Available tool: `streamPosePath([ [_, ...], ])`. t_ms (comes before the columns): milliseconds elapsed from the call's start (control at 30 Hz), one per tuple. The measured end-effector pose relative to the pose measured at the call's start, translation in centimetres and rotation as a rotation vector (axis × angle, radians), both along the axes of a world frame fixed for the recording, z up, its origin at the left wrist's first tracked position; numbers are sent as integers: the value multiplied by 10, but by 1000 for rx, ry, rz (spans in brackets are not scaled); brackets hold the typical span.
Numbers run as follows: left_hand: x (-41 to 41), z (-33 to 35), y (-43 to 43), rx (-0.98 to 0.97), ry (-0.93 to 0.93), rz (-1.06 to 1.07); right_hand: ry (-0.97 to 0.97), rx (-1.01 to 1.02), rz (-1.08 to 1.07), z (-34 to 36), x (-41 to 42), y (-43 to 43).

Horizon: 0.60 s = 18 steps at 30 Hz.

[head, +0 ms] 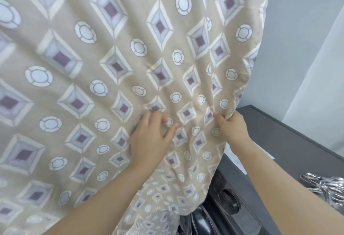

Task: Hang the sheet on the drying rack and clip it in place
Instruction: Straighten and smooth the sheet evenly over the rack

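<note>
A beige sheet [115,71] with purple diamonds and white circles hangs in front of me and fills most of the view. My left hand [150,138] rests on its surface near the middle, fingers curled and pinching a small fold. My right hand [230,127] grips the sheet near its right edge, thumb in front and fingers behind the cloth. The drying rack is hidden behind the sheet. A pile of metal clips [327,188] lies at the right edge of the view, apart from both hands.
A dark grey washing machine [290,141] stands below and to the right, with its control dial [230,201] and door under the sheet's lower end. The clips lie on its top. A pale grey wall [305,30] is behind.
</note>
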<state>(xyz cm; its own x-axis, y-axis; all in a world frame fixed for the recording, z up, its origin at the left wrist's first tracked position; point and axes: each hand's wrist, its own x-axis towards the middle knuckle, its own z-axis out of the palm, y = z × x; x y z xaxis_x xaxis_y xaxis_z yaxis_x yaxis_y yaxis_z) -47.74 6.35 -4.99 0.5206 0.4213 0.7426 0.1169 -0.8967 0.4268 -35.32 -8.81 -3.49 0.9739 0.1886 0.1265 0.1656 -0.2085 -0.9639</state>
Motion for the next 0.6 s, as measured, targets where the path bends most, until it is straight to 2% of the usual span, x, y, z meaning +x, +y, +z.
streamPosePath([
  [100,-2,-1,18,256,-228,232,-22,3,-9,1,-4,3],
  [200,-10,-4,33,269,-288,455,-38,39,-35,0,-10,9],
  [267,-16,-4,36,117,-303,502,-39,97,-41,0,-16,14],
  [333,-18,-3,34,-128,-305,445,0,210,-22,-1,-22,19],
  [467,-16,-5,28,-438,-262,290,14,405,224,-1,-40,23],
  [533,-15,-3,34,-543,-237,355,-37,352,352,1,-45,23],
  [600,-17,2,40,-607,-218,456,-6,260,403,8,-48,22],
])
